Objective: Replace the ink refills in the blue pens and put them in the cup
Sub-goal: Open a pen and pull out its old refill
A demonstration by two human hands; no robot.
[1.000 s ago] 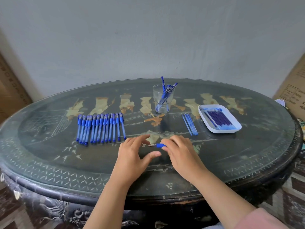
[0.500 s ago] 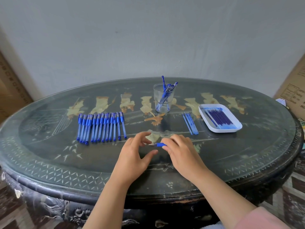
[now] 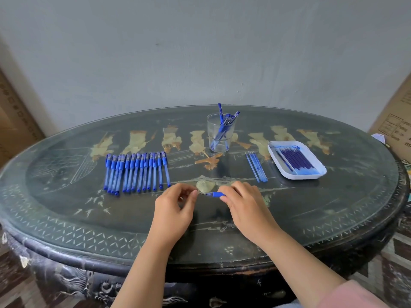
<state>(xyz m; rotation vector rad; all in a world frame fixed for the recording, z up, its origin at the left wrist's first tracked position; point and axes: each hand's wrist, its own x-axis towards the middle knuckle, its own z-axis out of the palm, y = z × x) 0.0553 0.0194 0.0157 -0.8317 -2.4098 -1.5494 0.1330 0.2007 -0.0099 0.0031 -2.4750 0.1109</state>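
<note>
Row of blue pens (image 3: 135, 172) waits on the counter (image 3: 311, 218). Left hand (image 3: 175, 205) went from spread fingers to a narrow pinch; whether that grip holds anything, can't tell. Pen (image 3: 215, 194) is pinched in the right hand (image 3: 244, 205), low over the counter, wrists down. Probably tip coming off, swap starting. Cup (image 3: 220, 134) behind.
</note>
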